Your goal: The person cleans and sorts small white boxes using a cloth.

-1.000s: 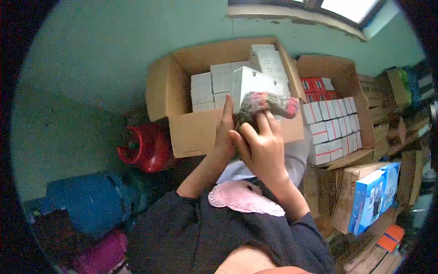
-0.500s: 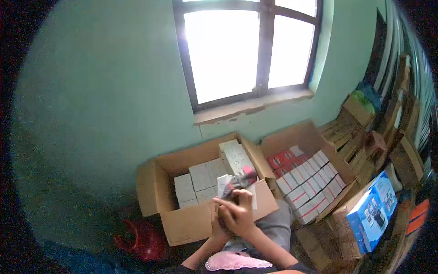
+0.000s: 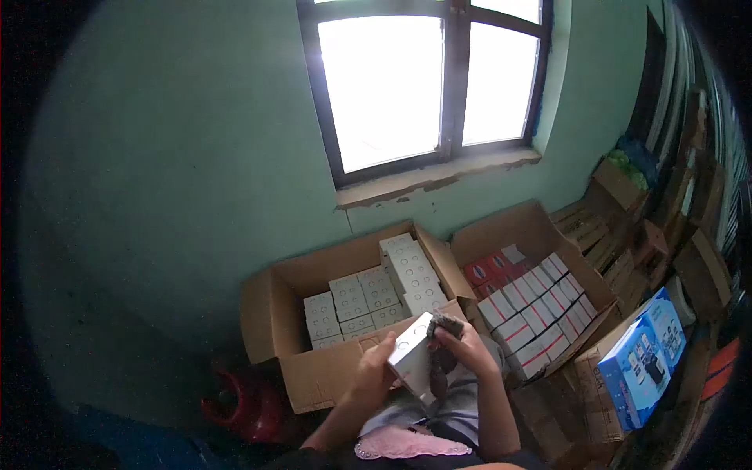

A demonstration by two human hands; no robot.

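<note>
Left grip (image 3: 374, 370) holds white box (image 3: 410, 354), right grip (image 3: 473, 352) dark cloth (image 3: 442, 359) (flap edge (image 3: 337, 345) near)

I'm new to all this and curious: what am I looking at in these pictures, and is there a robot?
No robot: these are a person's bare hands, seen by one camera worn on the head, looking forward and down. The left hand holds a white box; the right hand holds a dark cloth against it. Beyond is an open carton of stacked white boxes. Right of that, a second carton holds red boxes and red-striped white ones.
</note>
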